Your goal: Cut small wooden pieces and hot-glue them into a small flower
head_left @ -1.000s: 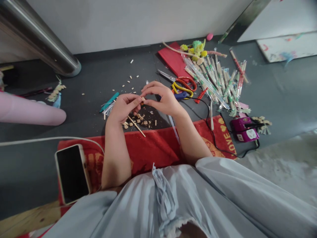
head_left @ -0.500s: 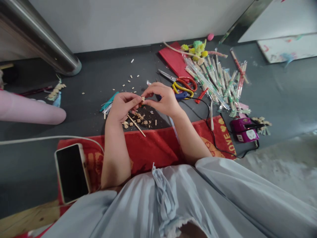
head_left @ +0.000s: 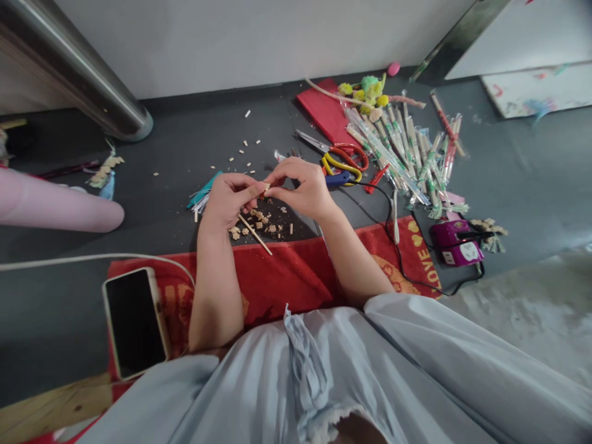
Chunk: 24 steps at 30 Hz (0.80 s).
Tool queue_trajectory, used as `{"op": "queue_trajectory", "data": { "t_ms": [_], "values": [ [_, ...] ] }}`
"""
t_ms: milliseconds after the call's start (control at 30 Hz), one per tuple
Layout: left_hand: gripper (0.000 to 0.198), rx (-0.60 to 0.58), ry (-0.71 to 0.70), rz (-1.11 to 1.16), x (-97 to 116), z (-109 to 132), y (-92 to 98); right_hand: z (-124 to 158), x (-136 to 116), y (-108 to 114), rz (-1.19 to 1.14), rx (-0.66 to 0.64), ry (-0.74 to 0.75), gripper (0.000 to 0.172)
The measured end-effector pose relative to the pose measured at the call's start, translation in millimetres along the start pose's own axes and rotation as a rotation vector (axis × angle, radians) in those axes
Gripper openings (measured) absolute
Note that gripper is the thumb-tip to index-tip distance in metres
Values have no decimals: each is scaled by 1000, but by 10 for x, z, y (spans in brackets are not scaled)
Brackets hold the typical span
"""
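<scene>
Thumb and fingers of my left hand (head_left: 232, 198) pinch a small pale beige piece (head_left: 266, 187). From the other side, the fingertips of my right hand (head_left: 300, 185) close on the same piece, so the two hands nearly touch. Its exact shape is too small to make out. Below the hands, several small beige pieces (head_left: 259, 217) and crumbs lie on the dark surface, with a thin wooden stick (head_left: 255, 235) among them. A teal and white tassel (head_left: 202, 195) sits beside my left hand. The blue handle of a corded tool (head_left: 338, 179) is just right of my right hand.
Red and yellow handled scissors (head_left: 345, 155) lie beyond my right hand, near many wrapped sticks (head_left: 407, 148). A purple box (head_left: 456, 242) with a black cord stands at the right. A phone (head_left: 135, 323) rests on the red towel (head_left: 287, 274); a pink cylinder (head_left: 60, 200) is at the left.
The fingers of my right hand have shifted slightly downward around the small piece, which now shows a little lower between the fingertips. My left hand has barely moved.
</scene>
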State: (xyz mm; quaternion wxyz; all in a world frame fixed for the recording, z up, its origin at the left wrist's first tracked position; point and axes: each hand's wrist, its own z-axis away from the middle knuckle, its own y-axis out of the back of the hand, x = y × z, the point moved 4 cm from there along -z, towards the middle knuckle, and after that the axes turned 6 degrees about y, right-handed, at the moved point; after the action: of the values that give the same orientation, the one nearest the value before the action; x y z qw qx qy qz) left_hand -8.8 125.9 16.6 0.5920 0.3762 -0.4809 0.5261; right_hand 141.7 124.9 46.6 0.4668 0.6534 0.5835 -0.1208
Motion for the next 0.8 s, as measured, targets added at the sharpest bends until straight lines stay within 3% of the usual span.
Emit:
{"op": "queue_trajectory", "data": {
  "t_ms": [167, 400, 800],
  "values": [
    [34, 55, 1, 54, 0, -17, -15, 1, 41, -26, -140, 30, -104, 30],
    [40, 35, 43, 95, -17, -18, 18, 9, 78, -84, -233, -29, -132, 43],
    [38, 5, 57, 54, -17, -15, 9, 16, 74, -47, -136, -34, -114, 35]
  ]
}}
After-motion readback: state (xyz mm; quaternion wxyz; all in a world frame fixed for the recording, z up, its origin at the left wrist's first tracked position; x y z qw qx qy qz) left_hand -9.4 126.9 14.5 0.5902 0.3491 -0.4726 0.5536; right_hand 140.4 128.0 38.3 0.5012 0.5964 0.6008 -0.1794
